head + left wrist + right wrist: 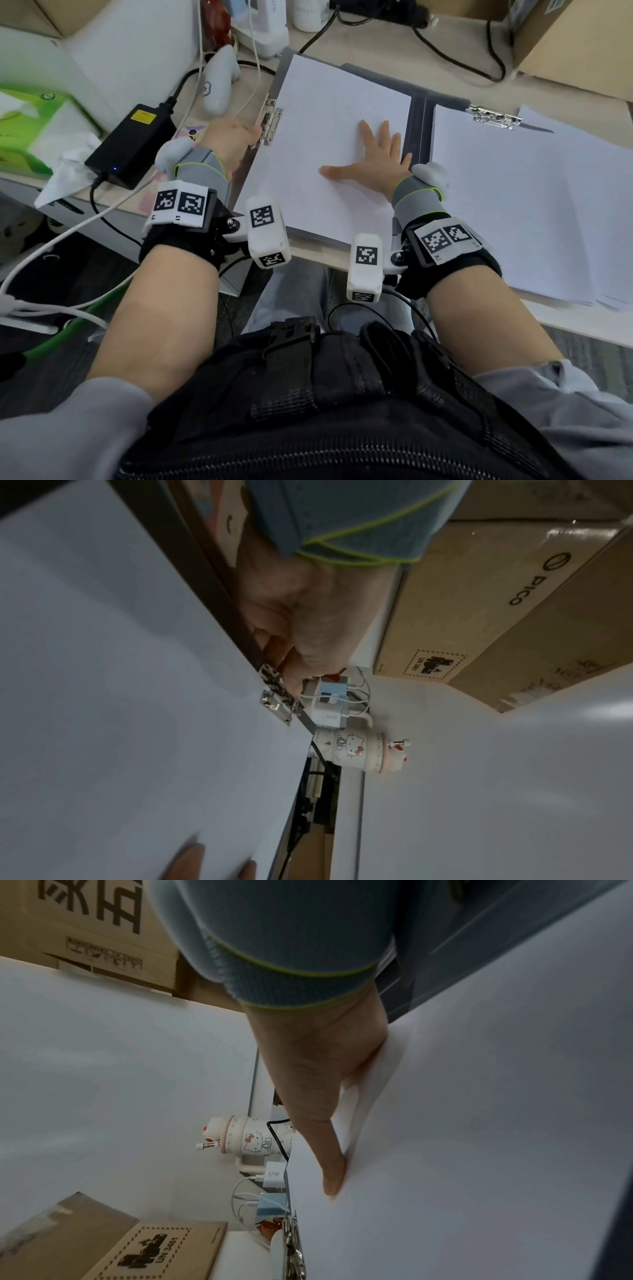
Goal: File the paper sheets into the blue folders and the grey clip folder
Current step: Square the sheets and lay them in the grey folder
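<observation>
The grey clip folder (pixel 416 126) lies open on the desk. A stack of white paper sheets (pixel 318 113) covers its left half. My left hand (pixel 229 137) is at the folder's left edge, and its fingers (pixel 294 674) pinch the metal clip (pixel 272 120) there. My right hand (pixel 373 157) lies flat on those sheets with its fingers (pixel 329 1150) spread straight, pressing them down. A second metal clip (pixel 493 116) holds more white sheets (pixel 513 205) on the right half. No blue folder is in view.
A black power adapter (pixel 133 144), cables and a green tissue box (pixel 30 116) crowd the desk to the left. A white controller (pixel 219 82) lies behind my left hand. A patterned mug (pixel 356 748), chargers and cardboard boxes (pixel 496 601) stand at the back.
</observation>
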Action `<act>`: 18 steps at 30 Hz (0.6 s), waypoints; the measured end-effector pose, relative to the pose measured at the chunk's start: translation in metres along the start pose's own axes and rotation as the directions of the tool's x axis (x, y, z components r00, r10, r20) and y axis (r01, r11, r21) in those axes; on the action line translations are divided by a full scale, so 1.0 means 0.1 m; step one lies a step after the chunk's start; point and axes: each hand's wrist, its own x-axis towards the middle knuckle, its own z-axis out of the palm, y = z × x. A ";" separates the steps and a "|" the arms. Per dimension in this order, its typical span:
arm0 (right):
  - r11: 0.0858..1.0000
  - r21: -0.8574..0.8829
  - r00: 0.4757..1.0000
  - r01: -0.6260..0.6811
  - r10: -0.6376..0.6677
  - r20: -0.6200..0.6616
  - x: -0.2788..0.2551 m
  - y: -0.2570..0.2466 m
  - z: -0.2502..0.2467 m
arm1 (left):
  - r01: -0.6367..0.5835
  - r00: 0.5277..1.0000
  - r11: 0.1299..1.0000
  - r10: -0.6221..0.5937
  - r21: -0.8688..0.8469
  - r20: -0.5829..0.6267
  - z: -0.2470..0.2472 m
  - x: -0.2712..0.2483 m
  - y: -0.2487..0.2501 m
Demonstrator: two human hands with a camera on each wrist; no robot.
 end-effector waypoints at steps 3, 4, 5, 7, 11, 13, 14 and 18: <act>1.000 0.010 1.000 0.002 -0.002 0.000 -0.01 0.00 0.00 | -0.042 0.999 0.996 0.044 0.077 -0.020 0.02 0.02 -0.06; 1.000 0.008 1.000 0.001 -0.001 -0.002 -0.01 0.00 0.00 | -0.044 0.999 0.996 0.045 0.080 -0.003 0.02 0.01 -0.07; 1.000 0.004 1.000 0.002 -0.002 -0.004 -0.01 0.00 0.00 | -0.050 0.999 0.995 0.048 0.090 0.020 0.02 0.01 -0.07; 1.000 0.003 1.000 0.003 -0.002 -0.007 -0.01 0.00 0.00 | -0.073 0.997 0.992 0.075 0.105 -0.017 0.03 0.00 -0.08; 1.000 0.005 1.000 0.005 -0.005 -0.016 -0.02 0.00 0.00 | -0.102 0.992 0.989 0.109 0.106 -0.064 0.03 -0.08 -0.06; 1.000 0.014 1.000 0.010 -0.009 -0.024 -0.02 0.01 0.00 | -0.104 0.994 0.990 0.106 0.091 -0.022 0.00 -0.12 -0.05; 1.000 0.025 1.000 0.009 -0.008 -0.027 -0.02 0.01 0.00 | -0.104 0.995 0.991 0.104 0.078 0.009 -0.01 -0.13 -0.02; 0.996 0.085 0.999 0.019 -0.015 -0.050 -0.06 0.01 -0.03 | -0.080 0.996 0.987 0.073 0.140 0.054 -0.09 -0.20 0.09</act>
